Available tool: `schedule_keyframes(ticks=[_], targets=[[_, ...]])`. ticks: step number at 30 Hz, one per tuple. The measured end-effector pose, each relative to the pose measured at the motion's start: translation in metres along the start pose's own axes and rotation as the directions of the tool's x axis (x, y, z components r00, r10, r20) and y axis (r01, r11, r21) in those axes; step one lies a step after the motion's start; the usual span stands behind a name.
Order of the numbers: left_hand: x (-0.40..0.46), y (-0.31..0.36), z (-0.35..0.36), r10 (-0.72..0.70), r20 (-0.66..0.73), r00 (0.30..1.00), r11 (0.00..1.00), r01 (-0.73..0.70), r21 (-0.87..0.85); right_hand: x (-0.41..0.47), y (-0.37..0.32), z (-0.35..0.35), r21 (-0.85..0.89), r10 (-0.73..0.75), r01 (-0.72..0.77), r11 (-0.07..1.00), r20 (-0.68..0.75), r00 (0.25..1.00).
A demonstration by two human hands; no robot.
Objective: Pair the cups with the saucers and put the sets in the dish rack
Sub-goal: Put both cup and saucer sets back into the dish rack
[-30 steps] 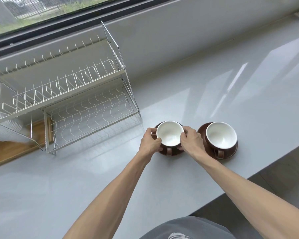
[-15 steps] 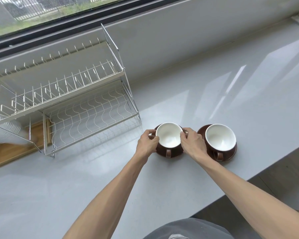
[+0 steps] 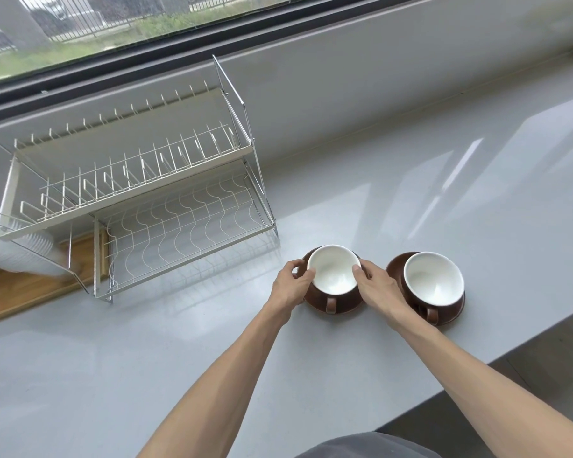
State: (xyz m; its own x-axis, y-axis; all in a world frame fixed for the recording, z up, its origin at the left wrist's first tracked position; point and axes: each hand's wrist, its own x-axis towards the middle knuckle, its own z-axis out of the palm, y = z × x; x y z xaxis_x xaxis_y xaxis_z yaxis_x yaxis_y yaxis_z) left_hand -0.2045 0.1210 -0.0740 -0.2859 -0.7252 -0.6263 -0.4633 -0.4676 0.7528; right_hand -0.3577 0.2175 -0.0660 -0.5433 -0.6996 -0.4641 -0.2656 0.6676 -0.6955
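Note:
Two brown cups with white insides sit on brown saucers on the grey counter. The left cup (image 3: 333, 274) rests on its saucer (image 3: 344, 305), handle toward me. My left hand (image 3: 291, 285) grips the set's left side and my right hand (image 3: 376, 287) grips its right side, thumbs at the cup rim. The right cup (image 3: 433, 279) stands on its saucer (image 3: 457, 307), untouched, just right of my right hand. The white two-tier wire dish rack (image 3: 186, 233) stands to the left, both tiers bare.
A wooden board (image 3: 24, 289) lies under the rack's left end, with a stack of white ribbed plastic cups (image 3: 10, 249) lying on it. The counter's front edge (image 3: 477, 375) runs diagonally at lower right. A window sill wall rises behind.
Both hands stay on the left cup-and-saucer set with barely any shift; the camera view has tilted slightly. The right set has not moved.

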Motion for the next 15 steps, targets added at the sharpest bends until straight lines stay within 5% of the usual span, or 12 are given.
schedule_keyframes(ticks=[15], targets=[[-0.021,0.004,-0.032,-0.002,-0.053,0.999,0.997,-0.002,-0.073,-0.006,-0.040,0.004,-0.012,-0.092,0.092,0.996,0.033,0.995]])
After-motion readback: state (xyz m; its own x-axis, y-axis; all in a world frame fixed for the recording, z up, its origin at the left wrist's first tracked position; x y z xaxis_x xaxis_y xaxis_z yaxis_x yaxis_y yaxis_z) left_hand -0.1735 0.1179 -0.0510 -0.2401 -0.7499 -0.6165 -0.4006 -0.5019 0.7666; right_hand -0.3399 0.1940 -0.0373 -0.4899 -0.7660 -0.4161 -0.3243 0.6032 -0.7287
